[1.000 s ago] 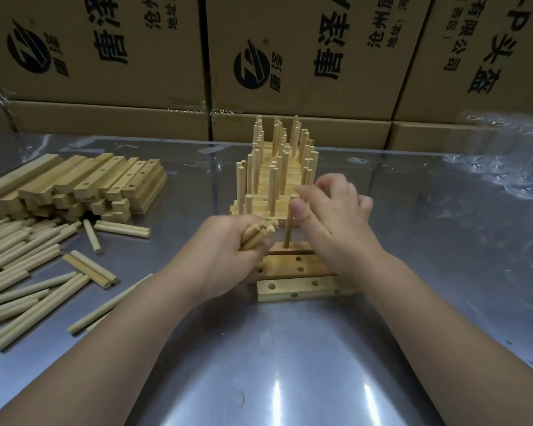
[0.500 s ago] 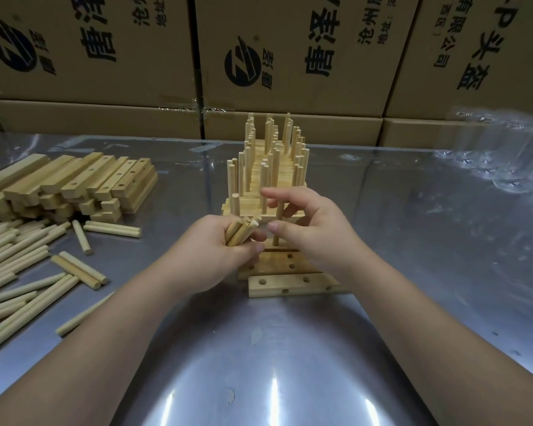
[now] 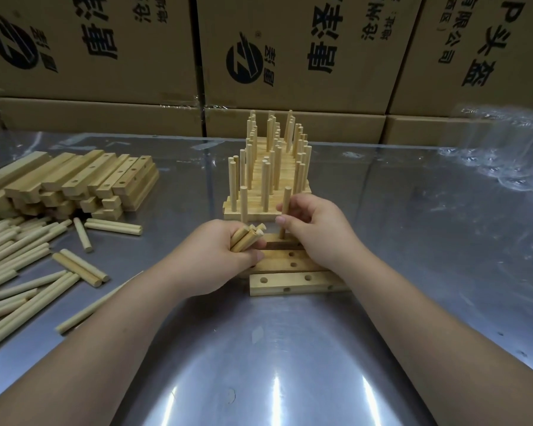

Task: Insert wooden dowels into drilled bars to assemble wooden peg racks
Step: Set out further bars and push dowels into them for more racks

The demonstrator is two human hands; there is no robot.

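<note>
Three drilled bars lie side by side in front of me; the nearest bar (image 3: 293, 283) shows empty holes. My right hand (image 3: 316, 229) pinches one upright dowel (image 3: 285, 207) standing in the farthest of these bars (image 3: 282, 245). My left hand (image 3: 220, 256) grips a bundle of several dowels (image 3: 246, 238), ends pointing up and right, just left of that dowel. Another dowel (image 3: 244, 204) stands upright to the left. Behind them stands a row of finished peg racks (image 3: 270, 176) with many upright pegs.
A stack of drilled bars (image 3: 74, 182) lies at the left, with loose dowels (image 3: 22, 265) spread in front of it on the metal table (image 3: 290, 364). Cardboard boxes (image 3: 290, 56) line the back. Clear plastic wrap (image 3: 499, 155) lies at the right.
My right hand took a dowel from the left hand's bundle and now holds it upright in the far bar. The left hand stayed in place with its bundle.
</note>
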